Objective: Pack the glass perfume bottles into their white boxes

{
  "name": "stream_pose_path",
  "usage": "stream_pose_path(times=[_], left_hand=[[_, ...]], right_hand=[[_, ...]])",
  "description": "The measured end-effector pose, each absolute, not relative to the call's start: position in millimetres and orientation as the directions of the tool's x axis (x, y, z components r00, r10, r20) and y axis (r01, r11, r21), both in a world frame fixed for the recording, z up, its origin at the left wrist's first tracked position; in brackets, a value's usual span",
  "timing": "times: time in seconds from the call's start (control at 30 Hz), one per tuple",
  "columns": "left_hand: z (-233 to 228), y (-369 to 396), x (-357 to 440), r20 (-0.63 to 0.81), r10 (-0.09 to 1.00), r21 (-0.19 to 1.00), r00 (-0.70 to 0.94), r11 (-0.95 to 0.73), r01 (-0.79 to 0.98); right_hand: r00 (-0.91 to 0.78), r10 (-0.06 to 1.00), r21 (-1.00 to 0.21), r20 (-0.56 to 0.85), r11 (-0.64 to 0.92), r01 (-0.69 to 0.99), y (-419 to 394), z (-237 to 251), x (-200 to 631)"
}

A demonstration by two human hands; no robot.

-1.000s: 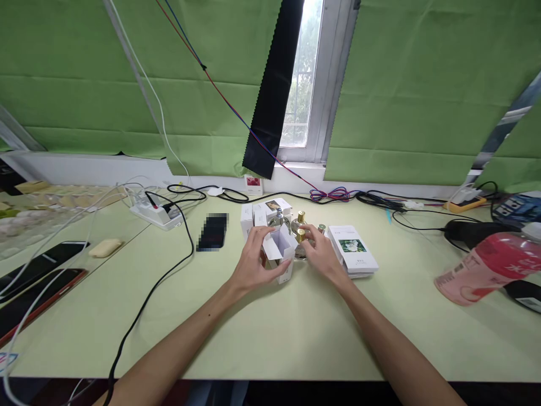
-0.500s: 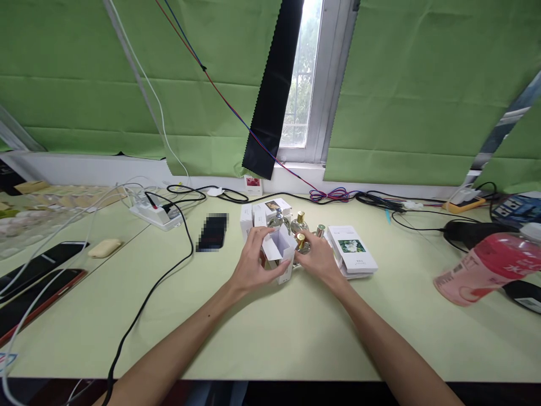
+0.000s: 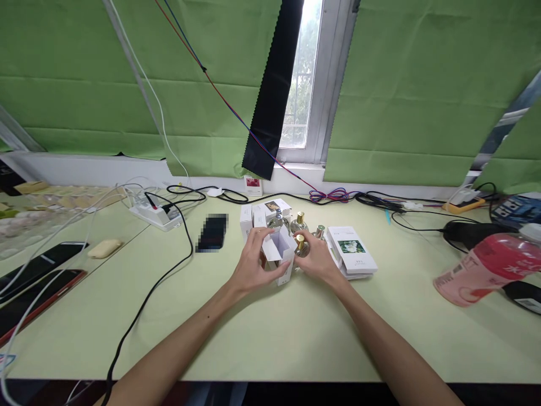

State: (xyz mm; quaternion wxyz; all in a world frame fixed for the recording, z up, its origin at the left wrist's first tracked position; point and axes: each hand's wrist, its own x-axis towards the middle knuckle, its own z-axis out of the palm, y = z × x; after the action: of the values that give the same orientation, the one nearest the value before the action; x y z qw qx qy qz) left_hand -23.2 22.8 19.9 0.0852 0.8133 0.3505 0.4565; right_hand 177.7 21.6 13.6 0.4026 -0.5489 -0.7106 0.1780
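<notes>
My left hand (image 3: 251, 262) is closed around a small white carton (image 3: 285, 274) that stands on the table with its top flaps up and its inside showing. Just right of the carton, my right hand (image 3: 319, 256) has its thumb and fingers around a glass perfume bottle with a gold cap (image 3: 300, 242); its lower part is mostly hidden. Behind the hands are more perfume bottles, one with a gold cap (image 3: 300, 219), another with a silvery cap (image 3: 320, 231) and one with a clear cap (image 3: 279, 215). Other white cartons (image 3: 246, 219) stand behind my left hand.
Flat white boxes with a flower picture (image 3: 359, 260) lie right of my right hand. A pink drink bottle (image 3: 477, 273) is farther right. Left are a dark phone (image 3: 213, 232), a power strip (image 3: 163, 217) and a black cable (image 3: 143, 304). Bundled wires (image 3: 333, 194) run along the back.
The fingers of my right hand have drawn slightly closer to the gold-capped bottle beside the carton. My left hand and the carton stay nearly where they were.
</notes>
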Motion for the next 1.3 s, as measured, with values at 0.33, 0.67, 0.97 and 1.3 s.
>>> stream_pose_path(times=[0.33,0.67,0.97,1.3], left_hand=[[22,21,-23,0.652,0.674,0.479,0.348,-0.721,0.5],[19,21,-22,0.568,0.736,0.559,0.368,-0.673,0.485],[17,22,-24,0.538,0.743,0.552,0.398,-0.667,0.5],[17,19,-22,0.491,0.778,0.582,0.391,-0.627,0.518]], right_hand=[[-0.092,0.925,-0.678,0.369,0.336,0.654,20,11,178],[-0.15,0.881,-0.595,0.45,0.42,0.685,21,9,181],[-0.138,0.912,-0.621,0.386,0.367,0.692,17,12,179],[-0.028,0.967,-0.485,0.252,0.152,0.861,9,23,173]])
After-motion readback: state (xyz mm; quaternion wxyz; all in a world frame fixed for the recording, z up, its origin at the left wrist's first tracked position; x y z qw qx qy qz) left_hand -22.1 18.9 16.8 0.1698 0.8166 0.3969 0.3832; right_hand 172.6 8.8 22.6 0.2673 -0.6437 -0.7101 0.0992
